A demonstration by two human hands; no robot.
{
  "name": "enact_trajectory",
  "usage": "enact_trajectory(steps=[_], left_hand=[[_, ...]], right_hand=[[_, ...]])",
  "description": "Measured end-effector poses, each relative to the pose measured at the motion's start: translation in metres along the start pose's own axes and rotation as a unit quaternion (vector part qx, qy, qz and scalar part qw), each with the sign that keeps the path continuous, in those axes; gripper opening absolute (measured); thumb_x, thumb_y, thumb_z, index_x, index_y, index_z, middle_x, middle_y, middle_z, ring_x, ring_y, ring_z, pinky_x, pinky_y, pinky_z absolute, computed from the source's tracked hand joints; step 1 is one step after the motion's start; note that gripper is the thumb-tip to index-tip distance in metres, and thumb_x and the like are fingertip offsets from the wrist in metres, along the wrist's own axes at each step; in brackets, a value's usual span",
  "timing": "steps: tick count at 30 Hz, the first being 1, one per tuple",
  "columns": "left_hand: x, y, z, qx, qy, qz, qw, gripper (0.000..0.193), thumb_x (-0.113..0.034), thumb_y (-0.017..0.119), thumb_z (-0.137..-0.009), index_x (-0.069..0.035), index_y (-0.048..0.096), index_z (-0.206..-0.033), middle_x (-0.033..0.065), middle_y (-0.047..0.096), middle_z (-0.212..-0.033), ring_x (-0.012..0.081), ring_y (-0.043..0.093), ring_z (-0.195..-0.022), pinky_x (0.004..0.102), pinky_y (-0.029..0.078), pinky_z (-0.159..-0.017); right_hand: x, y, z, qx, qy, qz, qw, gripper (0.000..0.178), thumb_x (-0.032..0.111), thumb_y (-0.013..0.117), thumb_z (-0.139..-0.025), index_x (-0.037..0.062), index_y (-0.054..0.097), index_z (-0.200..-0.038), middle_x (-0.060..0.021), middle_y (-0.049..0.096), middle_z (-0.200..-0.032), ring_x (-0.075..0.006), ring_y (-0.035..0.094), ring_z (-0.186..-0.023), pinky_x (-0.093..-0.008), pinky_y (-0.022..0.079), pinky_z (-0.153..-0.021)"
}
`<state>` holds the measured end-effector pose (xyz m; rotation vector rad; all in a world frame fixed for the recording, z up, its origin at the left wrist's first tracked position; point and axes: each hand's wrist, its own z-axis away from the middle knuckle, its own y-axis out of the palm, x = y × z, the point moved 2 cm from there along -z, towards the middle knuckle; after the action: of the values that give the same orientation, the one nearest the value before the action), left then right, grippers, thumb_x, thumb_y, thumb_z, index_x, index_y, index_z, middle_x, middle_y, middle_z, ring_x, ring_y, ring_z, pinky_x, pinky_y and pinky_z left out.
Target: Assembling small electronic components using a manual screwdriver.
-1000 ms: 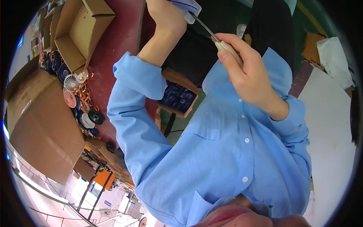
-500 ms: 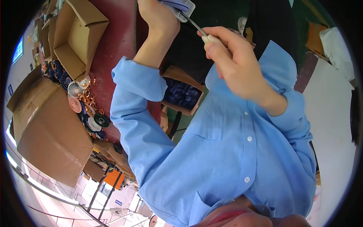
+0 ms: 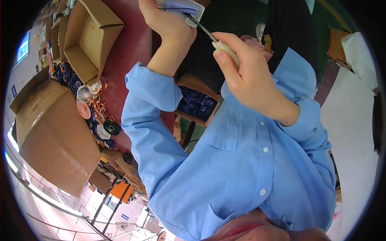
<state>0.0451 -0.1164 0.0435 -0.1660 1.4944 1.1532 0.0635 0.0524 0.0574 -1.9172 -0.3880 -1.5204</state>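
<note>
At the top edge, my left hand (image 3: 167,22) holds a small whitish plastic housing (image 3: 197,15), though the frame cuts off its fingertips. Inside the housing lies a purple-blue cylinder (image 3: 181,7) with a thin dark wire across it. My right hand (image 3: 251,78) is closed round the cream handle of a screwdriver (image 3: 206,33). Its thin metal shaft slants up and left into the housing, beside the cylinder. Where exactly the tip touches is too small to tell.
On the dark red table (image 3: 128,24), left, stand an open cardboard box (image 3: 90,42) and a heap of round fan grilles (image 3: 83,109) with copper-coloured rings (image 3: 98,105). A large carton (image 3: 56,132) is nearer. Below the table a box (image 3: 197,105) holds dark blue parts.
The housing and my left hand appear slightly lower, showing more of the purple-blue cylinder. My right hand has shifted a little, still on the screwdriver. The whole background has slid slightly right.
</note>
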Motion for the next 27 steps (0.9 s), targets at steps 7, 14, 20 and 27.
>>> enact_trajectory(steps=[7,14,20,27], left_hand=[[0.002,-0.005,-0.003,0.011,-0.004,0.027,1.0,0.046,-0.05,0.047,-0.094,-0.01,0.053,-0.073,0.0043,0.053,-0.064,0.0168,0.052,-0.06,0.0286,0.043,-0.056],[0.006,-0.025,-0.017,0.033,-0.043,0.063,0.997,0.051,-0.056,0.041,-0.091,-0.01,0.054,-0.072,0.0061,0.055,-0.067,0.0206,0.052,-0.064,0.0354,0.044,-0.063],[0.007,-0.029,-0.016,0.06,-0.04,0.029,0.997,0.051,-0.057,0.042,-0.089,-0.011,0.054,-0.071,0.0064,0.056,-0.068,0.0205,0.053,-0.066,0.0359,0.045,-0.063],[0.006,-0.03,-0.018,0.083,-0.045,0.039,0.995,0.05,-0.057,0.043,-0.088,-0.011,0.055,-0.072,0.0066,0.056,-0.069,0.0207,0.054,-0.066,0.0365,0.046,-0.064]], right_hand=[[0.002,0.003,0.002,-0.006,0.031,-0.053,0.998,0.025,0.01,0.057,-0.09,-0.0039,0.057,-0.111,-0.0204,0.065,-0.09,-0.0383,0.062,-0.079,-0.042,0.049,-0.069],[-0.002,0.007,0.006,-0.005,0.036,-0.063,0.997,0.027,0.01,0.057,-0.09,-0.004,0.057,-0.113,-0.0205,0.064,-0.093,-0.0381,0.063,-0.081,-0.0407,0.05,-0.071],[-0.006,0.017,0.015,-0.024,0.031,-0.08,0.996,0.03,0.009,0.057,-0.091,-0.0039,0.055,-0.118,-0.0195,0.064,-0.099,-0.0366,0.063,-0.081,-0.0394,0.05,-0.07],[-0.01,0.024,0.017,-0.054,0.009,-0.108,0.993,0.029,0.006,0.055,-0.091,-0.0037,0.054,-0.119,-0.0168,0.061,-0.091,-0.0319,0.061,-0.075,-0.037,0.049,-0.066]])
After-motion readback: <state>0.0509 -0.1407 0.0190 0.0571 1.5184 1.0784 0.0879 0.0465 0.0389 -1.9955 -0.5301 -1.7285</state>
